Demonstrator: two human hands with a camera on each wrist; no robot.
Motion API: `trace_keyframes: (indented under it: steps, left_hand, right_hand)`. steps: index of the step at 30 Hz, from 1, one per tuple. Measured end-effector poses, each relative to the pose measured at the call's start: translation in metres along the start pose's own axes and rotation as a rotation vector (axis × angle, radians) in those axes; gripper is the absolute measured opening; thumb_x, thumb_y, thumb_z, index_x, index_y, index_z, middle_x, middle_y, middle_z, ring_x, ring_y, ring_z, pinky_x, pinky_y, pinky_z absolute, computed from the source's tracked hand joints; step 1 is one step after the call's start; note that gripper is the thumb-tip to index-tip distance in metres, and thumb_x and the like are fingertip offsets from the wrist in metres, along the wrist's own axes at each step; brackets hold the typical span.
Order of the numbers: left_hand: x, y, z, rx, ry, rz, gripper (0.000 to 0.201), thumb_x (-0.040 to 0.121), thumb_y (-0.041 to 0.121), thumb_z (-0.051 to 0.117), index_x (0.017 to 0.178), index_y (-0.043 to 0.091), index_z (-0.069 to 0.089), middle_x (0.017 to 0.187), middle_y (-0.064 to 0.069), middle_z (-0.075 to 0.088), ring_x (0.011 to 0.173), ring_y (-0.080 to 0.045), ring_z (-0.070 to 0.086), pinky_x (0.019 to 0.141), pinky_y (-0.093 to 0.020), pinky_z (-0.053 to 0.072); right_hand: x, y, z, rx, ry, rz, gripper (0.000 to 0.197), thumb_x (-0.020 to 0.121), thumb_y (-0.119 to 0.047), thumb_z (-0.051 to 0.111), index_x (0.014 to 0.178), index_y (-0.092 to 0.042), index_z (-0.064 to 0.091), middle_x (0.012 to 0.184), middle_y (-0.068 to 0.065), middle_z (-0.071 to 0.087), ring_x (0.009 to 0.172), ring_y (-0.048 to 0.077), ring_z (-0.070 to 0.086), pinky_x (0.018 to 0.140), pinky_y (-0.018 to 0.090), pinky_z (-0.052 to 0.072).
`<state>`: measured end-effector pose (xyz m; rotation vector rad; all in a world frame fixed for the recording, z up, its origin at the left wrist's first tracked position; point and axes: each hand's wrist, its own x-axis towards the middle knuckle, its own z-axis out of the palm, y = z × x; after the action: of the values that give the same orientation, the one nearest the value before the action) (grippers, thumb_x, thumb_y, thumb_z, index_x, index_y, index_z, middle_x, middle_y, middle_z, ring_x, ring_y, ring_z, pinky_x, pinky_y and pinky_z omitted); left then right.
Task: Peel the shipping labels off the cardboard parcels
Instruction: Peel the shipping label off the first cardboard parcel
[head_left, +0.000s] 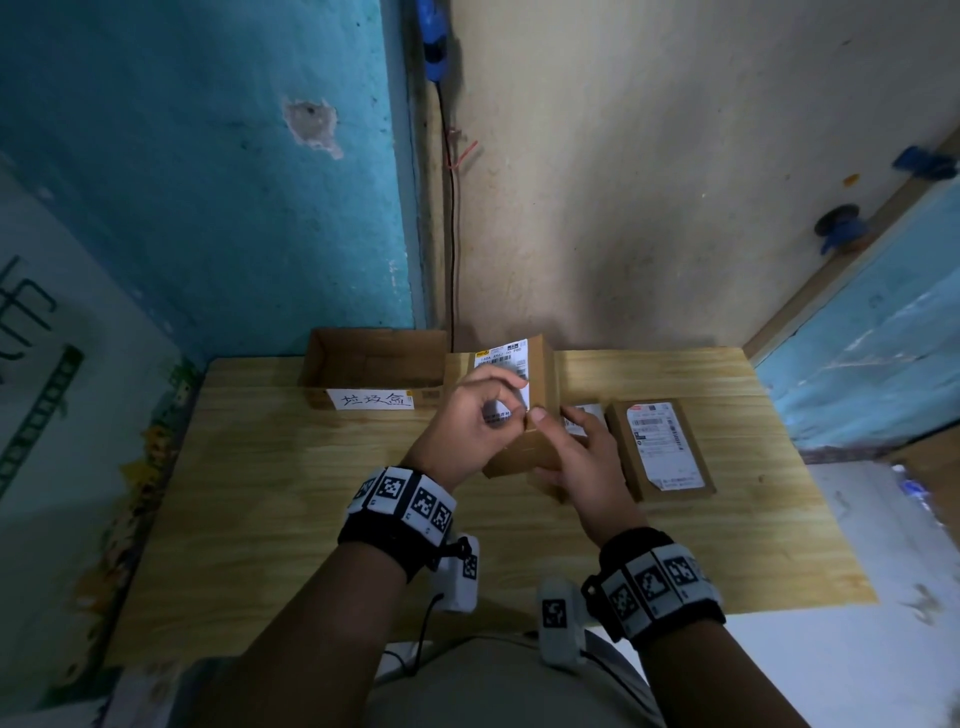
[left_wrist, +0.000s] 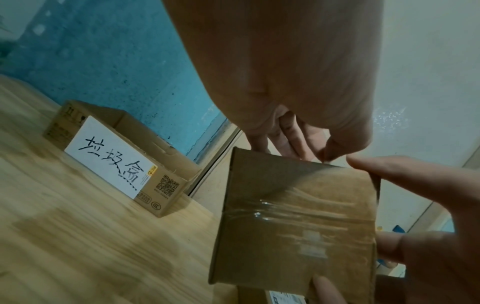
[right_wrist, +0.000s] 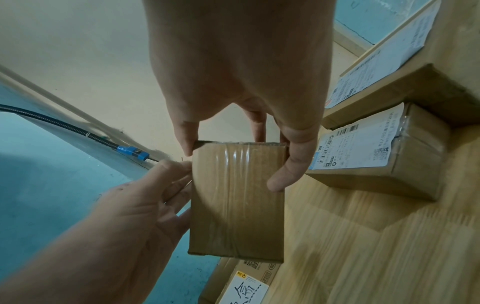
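I hold a small cardboard parcel (head_left: 519, 452) tilted up over the table, its white shipping label (head_left: 506, 371) facing me. My left hand (head_left: 511, 404) curls over the label and pinches at its near edge. My right hand (head_left: 558, 431) grips the parcel from the right side and below. In the right wrist view its thumb (right_wrist: 291, 164) lies on the parcel's taped brown underside (right_wrist: 233, 205). The left wrist view shows the same taped face (left_wrist: 298, 216). My left fingers hide how far the label is lifted.
An open cardboard box (head_left: 374, 358) with a handwritten white tag stands at the table's back left. A flat labelled parcel (head_left: 660, 447) lies to the right, and another labelled parcel (head_left: 589, 413) sits behind my right hand. The wooden table (head_left: 311, 519) meets the walls at the back.
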<state>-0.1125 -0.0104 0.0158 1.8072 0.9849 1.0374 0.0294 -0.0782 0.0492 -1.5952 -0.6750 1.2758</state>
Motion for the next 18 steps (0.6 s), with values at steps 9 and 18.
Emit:
trace_keyframes:
  steps: [9,18]
  left_hand:
    - [-0.002,-0.0015,0.0027,-0.063,0.003,-0.055,0.013,0.08,-0.001,0.071,0.076,0.01,0.068,0.115,0.002,0.061,0.113,-0.007,0.056,0.09,-0.026,0.049]
    - [-0.0041,-0.0009,0.0034,-0.09,0.012,-0.061,0.013,0.08,-0.003,0.07,0.076,0.009,0.068,0.115,0.001,0.061,0.111,-0.006,0.057,0.082,-0.017,0.047]
  right_hand:
    - [0.0025,0.007,-0.0049,-0.001,0.013,-0.011,0.064,0.095,-0.033,0.074,0.151,-0.016,0.047,0.108,-0.012,0.057,0.097,0.008,0.064,0.086,0.036,0.061]
    - [0.0013,0.0102,-0.0068,-0.016,0.008,-0.014,0.055,0.094,-0.035,0.074,0.142,-0.02,0.052,0.117,0.0,0.065,0.104,0.015,0.068,0.079,0.033,0.061]
